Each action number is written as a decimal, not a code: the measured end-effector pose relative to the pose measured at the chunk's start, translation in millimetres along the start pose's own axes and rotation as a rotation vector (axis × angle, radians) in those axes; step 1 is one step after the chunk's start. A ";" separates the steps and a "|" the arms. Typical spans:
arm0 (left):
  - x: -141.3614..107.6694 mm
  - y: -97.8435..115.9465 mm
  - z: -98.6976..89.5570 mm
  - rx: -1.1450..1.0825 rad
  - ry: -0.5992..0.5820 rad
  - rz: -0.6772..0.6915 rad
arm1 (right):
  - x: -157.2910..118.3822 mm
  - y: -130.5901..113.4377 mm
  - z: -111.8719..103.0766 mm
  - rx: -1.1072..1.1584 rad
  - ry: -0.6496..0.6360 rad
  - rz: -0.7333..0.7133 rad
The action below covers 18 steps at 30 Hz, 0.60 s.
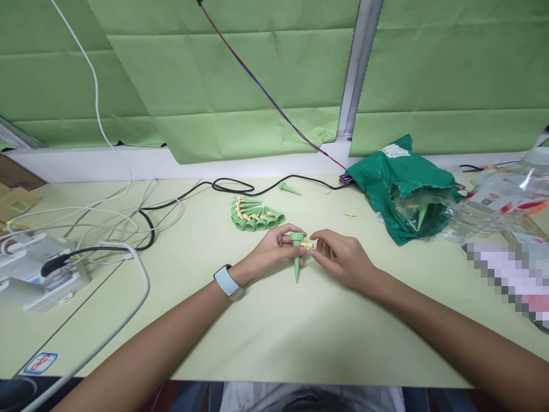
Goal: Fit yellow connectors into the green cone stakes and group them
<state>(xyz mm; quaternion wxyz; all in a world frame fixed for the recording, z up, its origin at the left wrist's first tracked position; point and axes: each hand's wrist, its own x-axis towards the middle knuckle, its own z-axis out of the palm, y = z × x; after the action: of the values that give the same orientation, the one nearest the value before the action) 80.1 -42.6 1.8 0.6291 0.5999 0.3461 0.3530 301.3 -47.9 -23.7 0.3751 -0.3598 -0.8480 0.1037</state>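
Note:
My left hand (281, 245) is closed around a green plant watering spike (297, 260), whose wide socket is up and whose tip points down. A small pale-yellow valve (307, 245) sticks out sideways from the spike toward the right. Just beside the valve's end is my right hand (338, 254), with thumb and forefinger apart and curved; I see nothing held in it. Beyond my left hand lies a fanned group of similar green spikes (257, 217) with yellow valves. A single green spike (290, 188) rests farther back, and a loose yellow valve (350, 216) lies to its right.
At the right, a torn green plastic bag (403, 177) holds another spike, next to a clear plastic bottle (493, 200). White power strips (43, 274) and tangled cables occupy the left side. A black cable (274, 186) runs along the back of the table (257, 332).

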 end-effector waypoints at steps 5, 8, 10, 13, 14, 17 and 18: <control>-0.2 1.5 0.8 -0.006 -0.035 -0.030 | 0.1 -0.7 0.9 -0.054 -0.037 -0.070; -0.5 2.6 1.2 -0.006 -0.021 -0.037 | -0.8 0.3 1.2 -0.029 0.008 -0.036; -0.4 2.5 1.0 -0.005 -0.030 -0.035 | -1.0 1.4 0.9 -0.037 0.005 -0.078; 0.0 1.7 0.8 -0.005 -0.052 -0.041 | -0.9 2.7 0.6 -0.077 -0.018 -0.113; 0.0 1.6 0.7 -0.005 -0.051 -0.044 | -0.8 2.8 0.5 -0.080 -0.013 -0.101; -0.2 1.4 0.5 0.001 -0.033 -0.041 | -0.8 1.5 -0.3 -0.042 0.004 -0.088; -0.4 1.2 0.4 0.003 -0.030 -0.036 | -0.8 0.9 -0.6 -0.032 -0.005 -0.105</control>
<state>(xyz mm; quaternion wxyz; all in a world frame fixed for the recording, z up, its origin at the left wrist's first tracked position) 80.2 -43.0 3.0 0.6397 0.5997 0.3480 0.3318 302.6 -47.9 -24.1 0.3723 -0.3203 -0.8681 0.0713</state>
